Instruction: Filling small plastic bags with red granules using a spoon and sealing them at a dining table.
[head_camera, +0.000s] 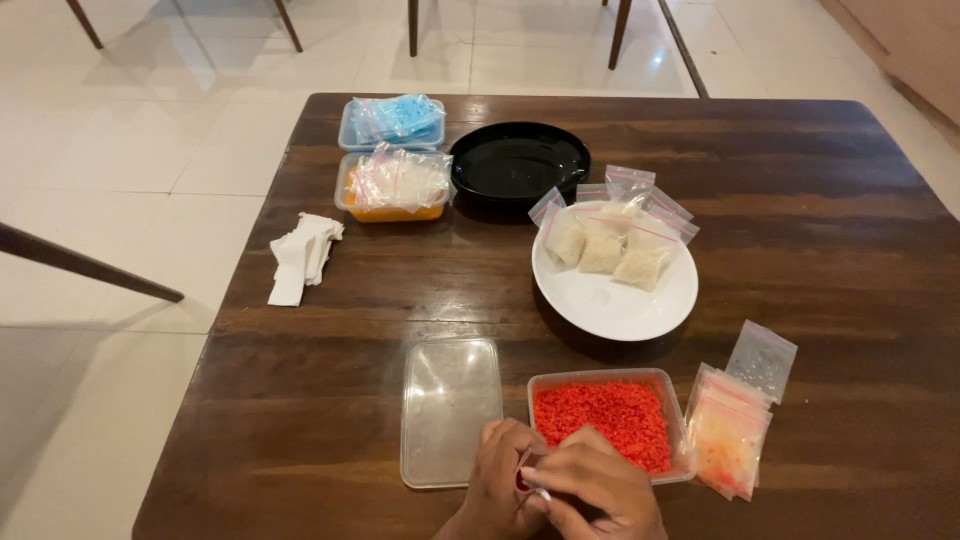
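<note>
- Your left hand and right hand meet at the near edge of the desk, fingers pinched together on something small; a bit of red and a pale strip show between the fingertips, but you cannot tell from here exactly what it is.
- Both hands are narrowed in a pinch, neither one spread.
- The tub of red granules lies directly beyond your right hand, touching or just past the knuckles. Its long axis runs left to right across your view, and your right hand is the nearer of the two.
- The clear lid lies flat just beside that tub on its left, immediately beyond your left hand, long axis running away from you.
- To the right of the tub sits a stack of filled small bags with pale reddish contents, and one empty clear bag just behind it.
- Further out, the white plate carries several small bags of whitish grain.
- Behind it sits the black bowl, with the orange tub and blue tub to its left, both topped with bags.
- A pile of white paper slips lies near the left edge.
</note>
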